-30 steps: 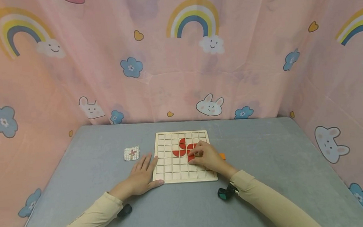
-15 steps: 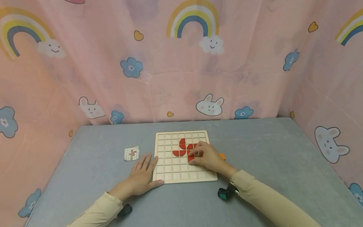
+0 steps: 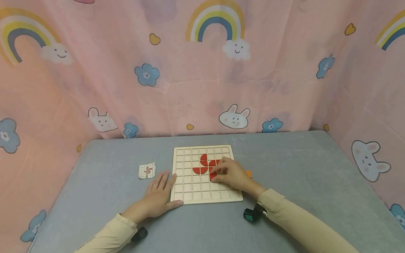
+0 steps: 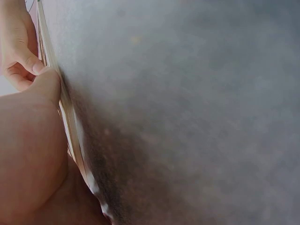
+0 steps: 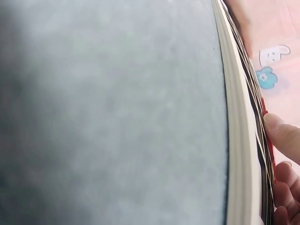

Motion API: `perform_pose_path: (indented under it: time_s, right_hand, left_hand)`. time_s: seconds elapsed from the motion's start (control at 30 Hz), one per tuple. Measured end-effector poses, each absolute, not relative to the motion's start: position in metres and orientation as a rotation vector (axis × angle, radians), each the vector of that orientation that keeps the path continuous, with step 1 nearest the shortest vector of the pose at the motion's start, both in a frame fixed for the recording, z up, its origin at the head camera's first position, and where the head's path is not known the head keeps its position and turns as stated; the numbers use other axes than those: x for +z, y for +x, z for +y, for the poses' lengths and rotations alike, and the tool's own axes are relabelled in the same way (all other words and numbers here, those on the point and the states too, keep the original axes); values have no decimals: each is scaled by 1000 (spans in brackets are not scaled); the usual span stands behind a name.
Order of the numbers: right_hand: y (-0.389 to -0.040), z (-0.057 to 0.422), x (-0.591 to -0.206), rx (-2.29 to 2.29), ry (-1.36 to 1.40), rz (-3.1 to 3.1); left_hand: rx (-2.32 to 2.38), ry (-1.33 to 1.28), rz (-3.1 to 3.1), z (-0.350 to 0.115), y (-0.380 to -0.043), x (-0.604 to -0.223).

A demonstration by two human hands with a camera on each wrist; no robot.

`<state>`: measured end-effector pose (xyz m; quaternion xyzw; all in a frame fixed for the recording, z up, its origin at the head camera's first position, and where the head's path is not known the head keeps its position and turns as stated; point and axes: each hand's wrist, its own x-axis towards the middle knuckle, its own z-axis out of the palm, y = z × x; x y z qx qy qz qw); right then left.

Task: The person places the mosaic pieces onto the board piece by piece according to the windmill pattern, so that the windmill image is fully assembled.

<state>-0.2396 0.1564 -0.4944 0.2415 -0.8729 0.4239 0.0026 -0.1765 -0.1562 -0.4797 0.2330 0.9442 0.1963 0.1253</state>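
Note:
A pale wooden grid board (image 3: 190,188) lies on the grey table, with several red rounded tiles (image 3: 200,170) set in a pinwheel shape near its middle. My left hand (image 3: 157,196) rests flat against the board's left edge, fingers spread and thumb at the near left corner. Over the board's right half, my right hand (image 3: 233,174) pinches a red rounded tile (image 3: 213,176) at the lower part of the pinwheel, partly hidden by the fingers. In the right wrist view, the thumb (image 5: 281,133) touches a thin red edge just above the board's side.
Left of the board lies a small paper card (image 3: 146,171) with a printed grid and a red pinwheel picture. An orange piece (image 3: 249,174) shows beyond the board's right edge, partly behind my right hand. A pink patterned curtain (image 3: 185,96) encloses the table's back and sides.

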Motion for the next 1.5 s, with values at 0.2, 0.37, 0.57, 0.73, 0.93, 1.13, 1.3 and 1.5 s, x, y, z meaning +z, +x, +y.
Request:
perform_pose_path:
  time_s: [0.2,0.37,0.57,0.73,0.93,1.13,1.3,1.5]
  right_hand:
    - [-239,158,-493,1354,769,-2740]
    - [-239,158,-492,1357,757,-2752]
    - [-239,158,-491,1330,771,-2757]
    - [-239,157,-490,1320,771,-2758]
    - [-239,157,-490,1368,730,-2772]
    - [-239,162,-483,1477,697,-2742]
    - [-241,172,-472,1434,664,-2695]
    - [-236,193,-462,1434,560,-2699]
  left_hand:
    - [628,716,2751,-159,-177,-485]
    - [565,684,2760,-157,-177,-482]
    - [571,685,2748,-156,-176,-477]
    - [574,693,2753,-158,-178,-483]
    - [585,701,2770,-159,-179,-489]
    - [562,705,2777,-159,-180,-494]
    - [569,706,2789,-159,-181,-497]
    - [571,702,2794,-159,-182,-497]
